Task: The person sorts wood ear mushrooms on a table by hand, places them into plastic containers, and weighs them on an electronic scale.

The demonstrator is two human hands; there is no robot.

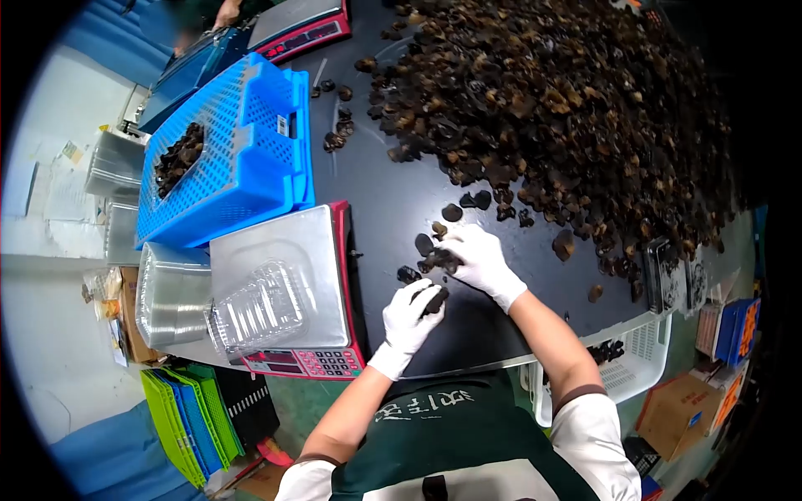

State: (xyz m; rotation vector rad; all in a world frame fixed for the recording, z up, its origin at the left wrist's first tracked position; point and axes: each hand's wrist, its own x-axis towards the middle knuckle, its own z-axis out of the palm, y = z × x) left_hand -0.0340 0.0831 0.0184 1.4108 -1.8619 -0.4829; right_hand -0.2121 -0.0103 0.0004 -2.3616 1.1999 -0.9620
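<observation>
My left hand (409, 316), in a white glove, is closed around a dark piece of wood ear mushroom (436, 299) near the front of the dark table. Just beyond it, my gloved right hand (476, 255) has its fingers closed on more dark wood ear pieces (443, 261). Several loose pieces lie by both hands, among them a dark one (424, 244) and another (408, 274). A clear plastic tray (266, 305) rests on the steel pan of a red scale (322, 242), left of my left hand.
A big heap of wood ear mushrooms (551, 100) covers the table's far right. Blue crates (242, 179) bear a filled tray (180, 159). Stacked clear trays (174, 292) stand beside the scale. A white basket (635, 367) sits below the table edge. Another person's hand (227, 13) shows at top left.
</observation>
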